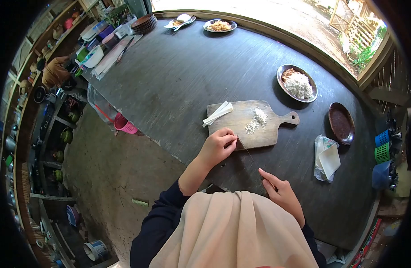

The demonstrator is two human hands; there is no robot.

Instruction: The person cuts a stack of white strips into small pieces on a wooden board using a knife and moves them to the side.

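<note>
Left hand: the left hand (219,146) is at the near edge of the cutting board (241,134). Its grip is closed, the fingers pinched together, as it seems on a thin tool (246,151) that points toward the person. Whether this is a blade, I cannot tell.
Right hand: the right hand (283,195) lies on the surface (178,76) near the person, well apart from the board. Its grip is loose, the fingers spread, and it holds nothing.
Work pieces: the white strips (218,114) lie over the far left corner of the board. The cut shreds (257,120) are in a small heap at the middle.
Doing it well: in my judgement, the free hand should steady the board or the strips, with fingertips curled back from the tool.
Care: the shreds should stay away from the cutting place, so the pieces stay even.
Nearby: a plate (280,76) with white shreds and a brown dish (341,123) stand beyond the board handle.
</note>
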